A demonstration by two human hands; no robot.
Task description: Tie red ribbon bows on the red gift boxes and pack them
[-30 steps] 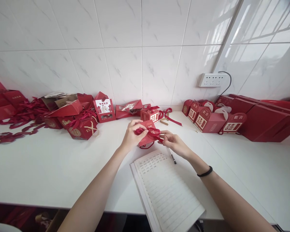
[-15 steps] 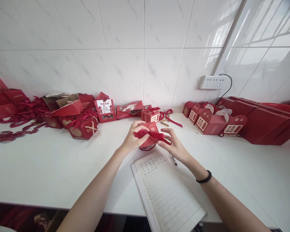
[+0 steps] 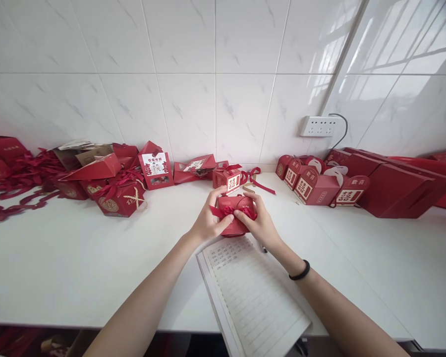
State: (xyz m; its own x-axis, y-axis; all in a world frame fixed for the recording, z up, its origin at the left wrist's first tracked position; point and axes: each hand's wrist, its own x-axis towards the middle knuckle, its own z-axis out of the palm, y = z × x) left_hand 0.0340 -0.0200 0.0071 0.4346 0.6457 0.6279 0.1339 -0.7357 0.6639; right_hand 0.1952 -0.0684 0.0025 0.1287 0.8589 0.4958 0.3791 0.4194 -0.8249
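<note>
Red gift box (image 3: 238,202), between desk (image 3: 134,267) edges: right hand (image 3: 262,226) now joins left hand (image 3: 207,221) in pinching it; bow (image 3: 229,210) seems formed.

Both forearms (image 3: 144,292) bare; a black band (image 3: 305,272) rings the right wrist (image 3: 287,254).

We note bright, diffuse light; barred glare on the wall tiles (image 3: 423,94), far right; soft shadows on the desk (image 3: 78,267); edges stretched.
</note>
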